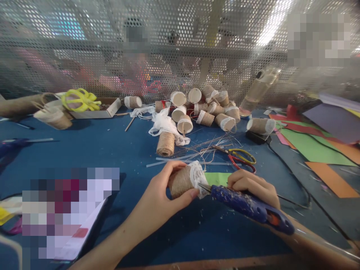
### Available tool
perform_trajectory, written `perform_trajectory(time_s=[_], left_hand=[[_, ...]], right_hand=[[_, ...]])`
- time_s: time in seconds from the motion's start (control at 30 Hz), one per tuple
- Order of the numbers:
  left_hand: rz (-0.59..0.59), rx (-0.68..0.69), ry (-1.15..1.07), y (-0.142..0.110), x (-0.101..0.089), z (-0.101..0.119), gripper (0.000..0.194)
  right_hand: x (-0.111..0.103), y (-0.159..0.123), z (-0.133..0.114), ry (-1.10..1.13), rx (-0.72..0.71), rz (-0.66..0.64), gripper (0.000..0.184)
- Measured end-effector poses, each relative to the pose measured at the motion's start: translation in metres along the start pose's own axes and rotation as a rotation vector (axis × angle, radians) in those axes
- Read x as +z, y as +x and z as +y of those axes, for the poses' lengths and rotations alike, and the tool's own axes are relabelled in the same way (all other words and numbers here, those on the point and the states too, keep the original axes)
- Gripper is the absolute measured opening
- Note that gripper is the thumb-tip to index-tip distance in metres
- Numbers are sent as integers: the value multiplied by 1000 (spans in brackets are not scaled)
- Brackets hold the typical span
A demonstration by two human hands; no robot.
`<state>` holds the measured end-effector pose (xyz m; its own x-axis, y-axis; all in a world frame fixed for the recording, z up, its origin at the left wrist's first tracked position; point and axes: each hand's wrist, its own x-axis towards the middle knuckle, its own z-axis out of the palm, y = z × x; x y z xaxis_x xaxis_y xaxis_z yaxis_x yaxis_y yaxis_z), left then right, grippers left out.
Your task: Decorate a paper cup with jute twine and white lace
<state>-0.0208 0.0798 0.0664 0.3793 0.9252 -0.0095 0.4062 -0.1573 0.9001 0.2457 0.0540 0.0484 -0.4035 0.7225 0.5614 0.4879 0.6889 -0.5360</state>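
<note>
Two items held: left grip (161, 193) clamped around twine-wrapped cup (181, 182), right grip (255, 185) around blue glue gun (242, 203).

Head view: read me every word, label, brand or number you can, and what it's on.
None can be read.
Blue plastic hot-glue gun: no legible marking.
Flat lit rectangular screen at lower left: mostly pixelated, unreadable.
Tall clear bottle by the grey perforated metal panel: no legible label.

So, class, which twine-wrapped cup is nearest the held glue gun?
The lace-trimmed cup in the left hand; the glue gun in the right hand points at its lace. The other cups are farther off.
</note>
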Motion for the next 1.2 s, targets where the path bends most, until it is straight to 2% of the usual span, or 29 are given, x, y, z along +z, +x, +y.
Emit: perform_trajectory(time_s=[0.23, 0.53, 0.63, 0.73, 0.9, 1.0, 1.2], left_hand=[[5, -5, -13, -1, -1, 1, 40], [6, -31, -16, 0, -2, 2, 41], [-2, -33, -25, 0, -2, 1, 42], [-6, -44, -35, 1, -2, 0, 42], [-13, -39, -47, 1, -1, 0, 44], [-16, -48, -60, 1, -1, 0, 44], [-16, -97, -129, 1, -2, -1, 47]], right_hand=[[0, -1, 4, 16, -4, 55, 21], [-1, 0, 2, -5, 3, 34, 31], [-1, -1, 2, 7, 0, 59, 26], [-1, -2, 4, 5, -9, 6, 22], [-2, -2, 5, 27, -25, 63, 18], [-2, -2, 4, 15, -9, 10, 16], [-1, -3, 5, 33, -6, 30, 18]])
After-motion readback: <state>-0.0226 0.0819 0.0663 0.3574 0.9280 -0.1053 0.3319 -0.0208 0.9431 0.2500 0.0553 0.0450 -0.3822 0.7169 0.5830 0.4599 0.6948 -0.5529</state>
